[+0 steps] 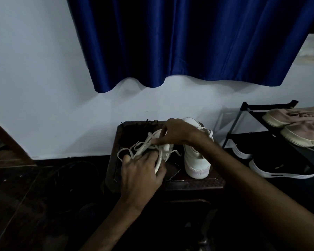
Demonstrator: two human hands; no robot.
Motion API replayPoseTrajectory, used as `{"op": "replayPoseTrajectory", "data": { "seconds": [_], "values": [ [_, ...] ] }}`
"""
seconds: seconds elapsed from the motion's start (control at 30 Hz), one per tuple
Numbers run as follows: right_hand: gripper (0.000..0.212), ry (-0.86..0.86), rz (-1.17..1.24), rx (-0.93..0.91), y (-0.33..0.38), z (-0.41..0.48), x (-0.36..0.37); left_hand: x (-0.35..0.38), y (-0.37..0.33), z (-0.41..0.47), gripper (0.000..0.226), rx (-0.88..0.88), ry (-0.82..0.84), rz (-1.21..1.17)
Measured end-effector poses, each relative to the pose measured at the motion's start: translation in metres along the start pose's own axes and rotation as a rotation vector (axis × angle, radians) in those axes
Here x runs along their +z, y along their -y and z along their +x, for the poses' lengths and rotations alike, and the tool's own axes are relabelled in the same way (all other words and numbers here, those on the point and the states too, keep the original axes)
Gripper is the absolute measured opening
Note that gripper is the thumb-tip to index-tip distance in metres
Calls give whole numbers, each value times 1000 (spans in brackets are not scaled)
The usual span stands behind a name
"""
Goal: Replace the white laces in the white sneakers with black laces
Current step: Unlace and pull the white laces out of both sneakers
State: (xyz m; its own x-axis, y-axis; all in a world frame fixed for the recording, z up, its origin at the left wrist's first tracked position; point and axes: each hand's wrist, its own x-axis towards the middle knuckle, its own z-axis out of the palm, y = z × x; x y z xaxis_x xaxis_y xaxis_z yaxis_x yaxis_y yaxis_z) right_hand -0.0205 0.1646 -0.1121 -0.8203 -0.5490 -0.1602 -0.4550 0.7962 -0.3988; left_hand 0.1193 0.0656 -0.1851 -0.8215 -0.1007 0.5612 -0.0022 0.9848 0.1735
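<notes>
- My left hand [141, 171] was nearest the camera. It gripped the near sneaker [166, 149] from above, with the fingers curled over the shoe's opening and the thumb round the sole edge.
- The near sneaker lay tipped on its side on the dark tabletop [198, 183]. Its long axis ran away from me and slightly to the right. It was white with a pale sole, partly hidden under the left hand.
- The white lace [142, 145] stood out of the shoe in slack loops, up and to the left of the shoe. Several eyelet rows appeared loosened, but I could not count them in the dim light.
- My right hand [176, 134] reached in from the right, just beyond the left hand. Its thumb and forefinger pinched a strand of the white lace at the shoe's upper, and the other fingers were curled.
- In my judgement, the pull had to run up and left, away from the shoe's long axis. The right hand was the better placed to draw, with the left holding the shoe steady.
- The second sneaker [196, 160] stood upright just right of the first, heel toward me, with its white lace in place.
- The black laces [151, 122] lay in a bunch at the far edge of the tabletop, beyond both hands.
- A shoe rack [237, 122] holding other shoes stood to the right, and a blue curtain [188, 42] hung on the wall behind.
</notes>
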Motion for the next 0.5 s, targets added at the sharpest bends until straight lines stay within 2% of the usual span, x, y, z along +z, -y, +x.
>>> {"op": "replayPoseTrajectory", "data": {
  "seconds": [0.17, 0.27, 0.4, 0.5],
  "values": [
    [56, 59, -210, 6, 21, -10, -8, -1, 0, 0, 24, -10, 54, -9],
    [47, 69, -371, -8, 38, -13, -11, 0, -2, 0, 25, -13, 62, -18],
    [21, 76, -485, -60, 59, -16, -8, 0, -1, 0, 29, -16, 66, -33],
    [27, 51, -466, -71, 64, -16, -8, 1, -1, 0, 31, -23, 83, -34]
  ]
}}
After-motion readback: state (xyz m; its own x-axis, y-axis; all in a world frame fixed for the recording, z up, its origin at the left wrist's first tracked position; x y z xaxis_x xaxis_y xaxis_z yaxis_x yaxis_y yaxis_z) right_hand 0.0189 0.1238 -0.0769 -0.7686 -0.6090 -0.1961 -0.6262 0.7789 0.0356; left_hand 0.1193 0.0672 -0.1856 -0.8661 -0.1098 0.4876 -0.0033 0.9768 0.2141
